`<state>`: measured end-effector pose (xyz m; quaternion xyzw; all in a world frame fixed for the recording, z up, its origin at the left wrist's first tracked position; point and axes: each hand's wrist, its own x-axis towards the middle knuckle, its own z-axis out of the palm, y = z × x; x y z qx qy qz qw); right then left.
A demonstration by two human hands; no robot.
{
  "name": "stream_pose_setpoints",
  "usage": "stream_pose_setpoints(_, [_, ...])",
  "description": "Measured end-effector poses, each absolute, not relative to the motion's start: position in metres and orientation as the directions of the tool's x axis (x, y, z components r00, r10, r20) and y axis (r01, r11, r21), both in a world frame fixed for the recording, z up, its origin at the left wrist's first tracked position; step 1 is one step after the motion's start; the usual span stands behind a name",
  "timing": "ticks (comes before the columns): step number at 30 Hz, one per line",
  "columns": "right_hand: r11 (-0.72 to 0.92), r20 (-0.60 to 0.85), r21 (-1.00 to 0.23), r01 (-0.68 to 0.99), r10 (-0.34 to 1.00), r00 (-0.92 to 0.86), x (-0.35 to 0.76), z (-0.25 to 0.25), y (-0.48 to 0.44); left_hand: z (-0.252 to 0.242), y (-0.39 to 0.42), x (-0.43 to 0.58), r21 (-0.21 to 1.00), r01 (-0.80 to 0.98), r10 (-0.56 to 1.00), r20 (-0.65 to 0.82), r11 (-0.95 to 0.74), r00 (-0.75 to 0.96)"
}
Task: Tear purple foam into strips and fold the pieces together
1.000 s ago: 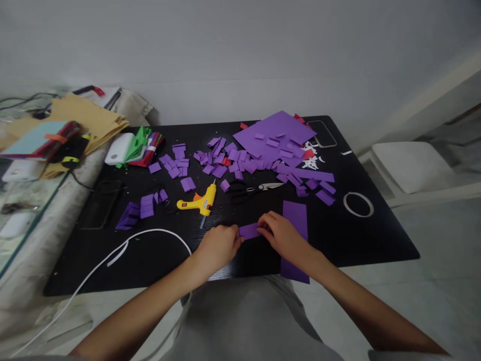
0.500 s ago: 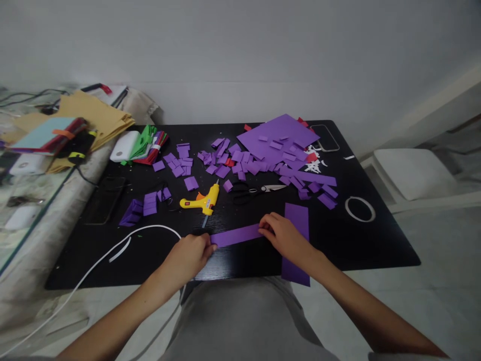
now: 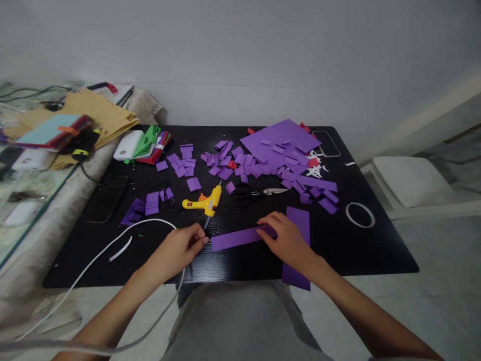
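A long purple paper strip [image 3: 236,237] lies flat on the black table [image 3: 361,250] near its front edge. My right hand [image 3: 282,236] rests on the strip's right end, fingers curled down onto it. My left hand [image 3: 180,247] sits just left of the strip's left end, fingers loosely curled, no longer touching the paper. A wider purple sheet [image 3: 297,220] lies under and behind my right hand and hangs over the table's front edge.
A yellow glue gun [image 3: 206,202] and black scissors [image 3: 255,193] lie just beyond the strip. Several small purple paper pieces and a large purple sheet [image 3: 280,138] cover the table's far half. A white cable [image 3: 112,240] and a white ring [image 3: 359,214] lie at either side.
The folded strip has been pulled out to full length. My left hand moved left and then let go of its end, while my right hand stayed on the right end.
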<state>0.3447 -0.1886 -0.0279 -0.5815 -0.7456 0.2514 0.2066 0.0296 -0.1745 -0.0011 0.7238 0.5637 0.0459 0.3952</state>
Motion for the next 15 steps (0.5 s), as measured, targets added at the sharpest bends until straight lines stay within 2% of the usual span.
stream_pose_setpoints(2, [0.205, 0.051, -0.561, 0.802, 0.976, -0.214, 0.354, -0.027, -0.184, -0.004, -0.174, 0.026, 0.692, 0.719, 0.889, -0.283, -0.069, 0.359])
stream_pose_setpoints(4, [0.139, 0.063, -0.49, 0.861, 0.99, -0.124, 0.37, -0.026, -0.179, -0.006, -0.175, 0.022, 0.733, 0.675, 0.919, -0.207, -0.081, 0.335])
stream_pose_setpoints(7, [0.007, 0.065, -0.366, 0.931, 0.998, 0.018, 0.4, -0.027, -0.173, -0.01, -0.175, 0.018, 0.778, 0.625, 0.932, -0.174, -0.068, 0.319])
stream_pose_setpoints(9, [-0.065, -0.001, -0.302, 0.951, 0.998, 0.068, 0.416, -0.028, -0.173, -0.011, -0.174, 0.017, 0.798, 0.599, 0.923, -0.173, -0.074, 0.344])
stream_pose_setpoints(12, [-0.096, -0.087, -0.279, 0.955, 0.993, 0.075, 0.43, -0.03, -0.175, -0.012, -0.17, 0.019, 0.822, 0.559, 0.893, -0.171, -0.103, 0.417])
stream_pose_setpoints(15, [-0.095, -0.084, -0.293, 0.951, 0.994, 0.073, 0.433, -0.031, -0.176, -0.011, -0.166, 0.024, 0.83, 0.541, 0.88, -0.153, -0.132, 0.449])
